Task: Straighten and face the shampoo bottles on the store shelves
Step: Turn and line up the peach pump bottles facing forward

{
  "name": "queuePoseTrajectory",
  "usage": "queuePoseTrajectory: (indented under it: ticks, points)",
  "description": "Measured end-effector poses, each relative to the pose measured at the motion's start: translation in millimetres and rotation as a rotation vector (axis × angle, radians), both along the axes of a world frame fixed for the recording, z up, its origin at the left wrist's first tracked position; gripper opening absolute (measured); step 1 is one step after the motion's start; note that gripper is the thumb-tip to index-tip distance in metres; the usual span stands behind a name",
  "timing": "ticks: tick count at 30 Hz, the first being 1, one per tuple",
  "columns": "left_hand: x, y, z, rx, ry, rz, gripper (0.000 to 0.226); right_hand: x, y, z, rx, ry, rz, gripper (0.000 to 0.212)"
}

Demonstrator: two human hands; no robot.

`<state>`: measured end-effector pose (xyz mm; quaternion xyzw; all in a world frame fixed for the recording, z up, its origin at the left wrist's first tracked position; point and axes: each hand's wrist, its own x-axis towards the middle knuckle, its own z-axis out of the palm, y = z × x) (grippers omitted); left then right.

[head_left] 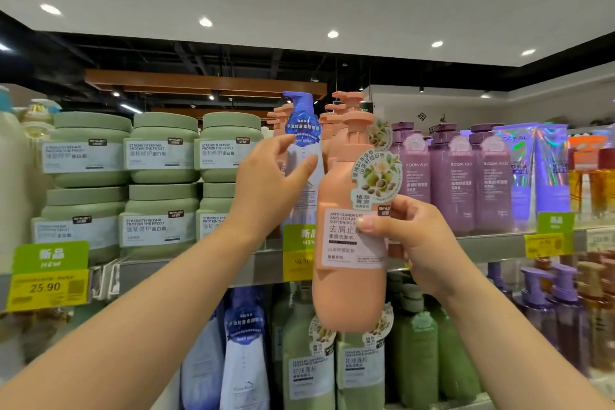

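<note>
We hold the peach pump bottle (349, 236) in our right hand (412, 243), thumb pressed on its white front label and fingers wrapped round its right side, so it hangs upright in front of the shelf edge (482, 246), label toward us. Our left hand (269, 186) reaches up and to the left of it, fingers spread and curled loosely about the blue-capped clear bottle (304, 156) standing on the upper shelf; we cannot tell whether it truly grips. Just behind the held bottle stand more peach pump bottles (336, 130). Left of the left hand sit stacked green jars (159, 150); right of the right hand, purple bottles (456, 176). Below both hands, green bottles (359, 373) fill the lower shelf.
</note>
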<state>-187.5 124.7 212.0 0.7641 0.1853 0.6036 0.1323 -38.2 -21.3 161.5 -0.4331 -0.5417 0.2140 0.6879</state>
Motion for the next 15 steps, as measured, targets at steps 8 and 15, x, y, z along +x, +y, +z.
queuePoseTrajectory:
  ticks: [8,15]
  points:
    - [17.9,20.5,-4.4,-0.128,0.134,0.020,0.058,18.2,-8.2,-3.2,0.001,0.046,-0.058,0.043]
    - [26.6,22.6,2.8,-0.202,0.147,0.083,0.050,22.8,-11.2,-8.0,-0.016,0.046,-0.077,0.047]
